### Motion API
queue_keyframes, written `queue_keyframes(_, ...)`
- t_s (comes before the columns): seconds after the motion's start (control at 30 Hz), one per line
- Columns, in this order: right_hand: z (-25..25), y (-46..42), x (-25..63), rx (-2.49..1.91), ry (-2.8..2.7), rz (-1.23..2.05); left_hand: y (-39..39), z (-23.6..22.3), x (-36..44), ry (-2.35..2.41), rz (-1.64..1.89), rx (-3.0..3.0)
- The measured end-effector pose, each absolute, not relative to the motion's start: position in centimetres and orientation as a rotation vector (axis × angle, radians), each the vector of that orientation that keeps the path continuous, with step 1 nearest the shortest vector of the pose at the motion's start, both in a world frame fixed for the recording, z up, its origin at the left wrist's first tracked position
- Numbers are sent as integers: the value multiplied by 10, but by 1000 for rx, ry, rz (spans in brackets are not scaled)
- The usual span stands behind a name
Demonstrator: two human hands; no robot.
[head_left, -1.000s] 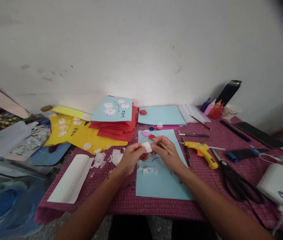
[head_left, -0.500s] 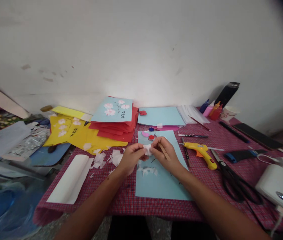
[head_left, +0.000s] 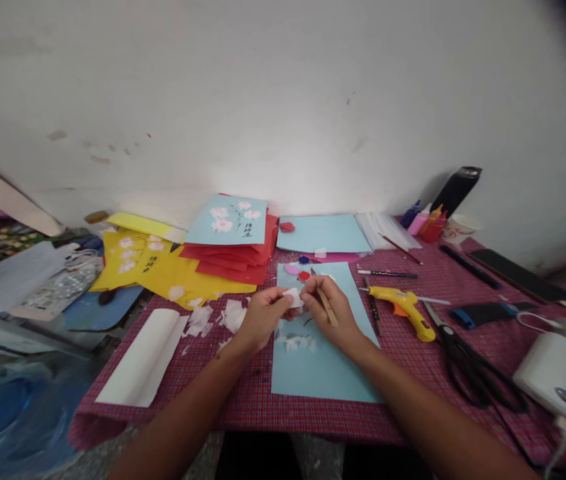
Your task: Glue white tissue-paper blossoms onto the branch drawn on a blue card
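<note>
My left hand (head_left: 265,317) is closed, pinching a small piece of white tissue paper (head_left: 293,298) between thumb and fingers. My right hand (head_left: 335,310) is closed around a flat wooden stick (head_left: 327,307), its fingertips touching the right edge of that paper. Whether those fingertips grip the paper too, I cannot tell. Both hands hover over a light blue sheet (head_left: 323,370) lying on the table. Torn white paper (head_left: 299,343) lies on the sheet, with dark strokes partly hidden by my right hand. Small red (head_left: 303,275) and purple-pink (head_left: 291,269) dabs sit near its top edge.
On the left lie torn tissue scraps (head_left: 233,315), a folded white paper (head_left: 137,363), yellow sheets (head_left: 175,277) and red sheets (head_left: 233,255) under a flower card (head_left: 227,223). To the right are a yellow glue gun (head_left: 403,310), black scissors (head_left: 473,367) and a white power bank (head_left: 555,380).
The white paper piece has turned slightly in my fingers and shows a flatter face. My right hand has shifted a little, and the wooden stick is steeper.
</note>
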State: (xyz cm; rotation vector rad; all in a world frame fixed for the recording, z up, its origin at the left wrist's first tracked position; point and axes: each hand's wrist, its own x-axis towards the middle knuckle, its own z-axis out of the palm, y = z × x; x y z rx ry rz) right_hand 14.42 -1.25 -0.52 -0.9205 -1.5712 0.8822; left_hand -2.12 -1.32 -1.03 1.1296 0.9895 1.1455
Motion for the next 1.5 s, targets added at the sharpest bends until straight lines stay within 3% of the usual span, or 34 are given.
queue_keyframes(0.17,-1,-14,146,-841,-1441,1008,-9,-10,-22,1078,1215,1041)
queue_keyframes(0.83,-3,-13,144,-992,-1622,916,-11,-10,-23,1014,1215,993)
queue_keyframes(1.2,0,-1,147,-861,-1148,1448,-14,-6,-25,1032,1186,1212)
queue_keyframes(1.5,0,-2,147,-790,-1088,1624,-17,-2,-25,997,1149,1299)
